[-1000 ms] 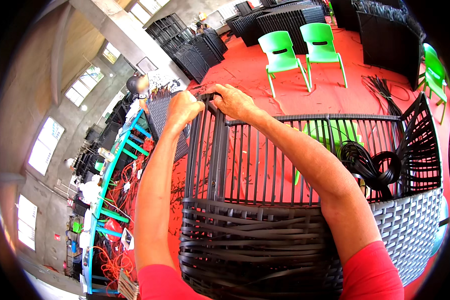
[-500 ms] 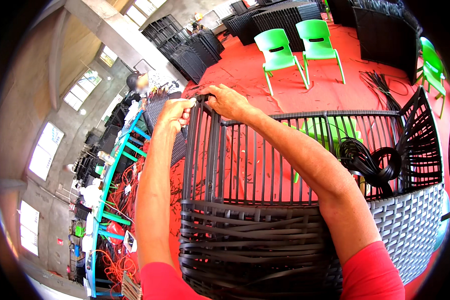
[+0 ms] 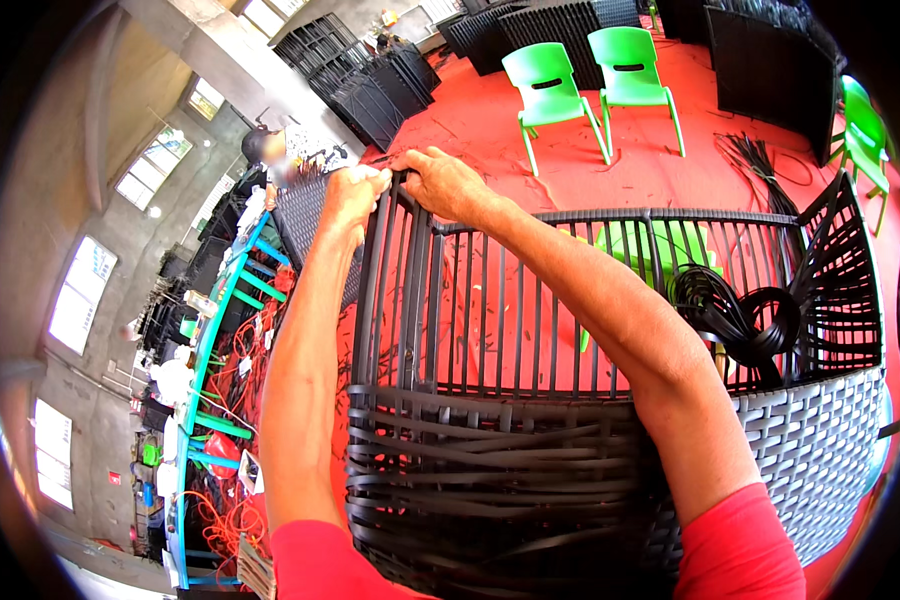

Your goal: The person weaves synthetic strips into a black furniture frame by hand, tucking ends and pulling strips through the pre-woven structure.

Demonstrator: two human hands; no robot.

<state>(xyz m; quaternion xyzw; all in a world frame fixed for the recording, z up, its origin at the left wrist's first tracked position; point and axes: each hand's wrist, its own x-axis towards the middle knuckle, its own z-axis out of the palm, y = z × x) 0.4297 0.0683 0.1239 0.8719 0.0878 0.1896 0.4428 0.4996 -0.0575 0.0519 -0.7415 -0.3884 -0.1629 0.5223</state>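
The frame (image 3: 500, 465) lies directly ahead of the person, from centre to right: bare black bars above, weave on the near side. The left hand (image 3: 353, 198) is closed at the far left corner; what it grips cannot be made out. The right hand (image 3: 442, 186) rests with bent fingers over the same corner, just beside it — whether a strip is pinched there cannot be told. A coil (image 3: 770, 325) of black strips sits at the frame's right end, near the right forearm. A woven panel (image 3: 303, 220) stands beyond the left forearm, near a co-worker (image 3: 313, 147). Along the left runs a teal bench (image 3: 220, 424), with orange cords (image 3: 225, 530) tangled beneath. Two green chairs (image 3: 542, 85) stand past the far rail (image 3: 580, 216); a strip bundle (image 3: 760, 170) lies farther right. Black stacks (image 3: 545, 40) line the back. Floor extends between the far rail and the chairs; a narrower, littered band separates the left forearm from the bench. The floor (image 3: 475, 120) is red — strewn with dark scraps. A grey wall (image 3: 100, 420) with windows (image 3: 82, 293) bounds the left side.
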